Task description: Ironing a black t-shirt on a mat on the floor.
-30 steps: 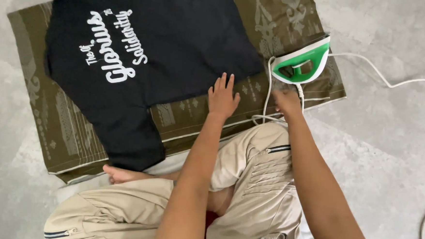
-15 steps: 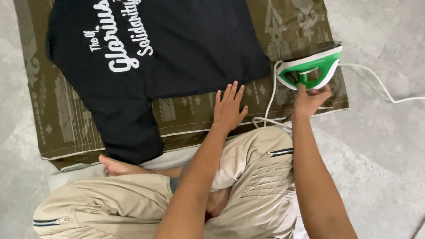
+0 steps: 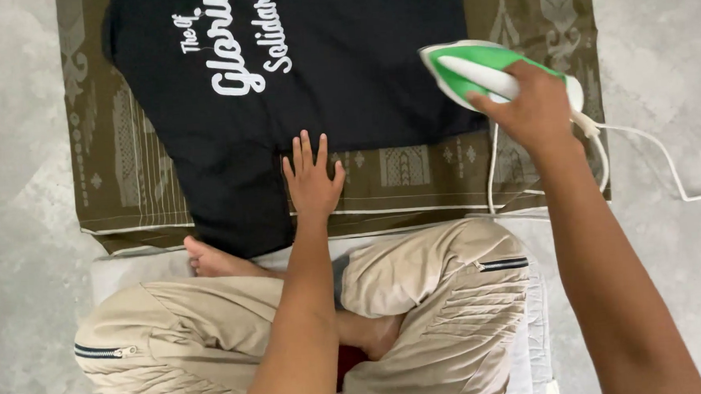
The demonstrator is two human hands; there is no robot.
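Now | left hand (image 3: 311, 179) flat on black shirt (image 3: 320, 71) hem | right hand (image 3: 531, 107) grips iron (image 3: 472, 67) at shirt's edge

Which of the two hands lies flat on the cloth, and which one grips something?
The left hand lies flat, fingers spread, at the black T-shirt's lower edge. The right hand grips the green and white iron.

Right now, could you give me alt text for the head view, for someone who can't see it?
A seated person's right hand grips a green iron at the edge of a black T-shirt spread on a patterned olive cloth, while the left hand lies flat at its hem. The iron's white cord trails across the grey floor.
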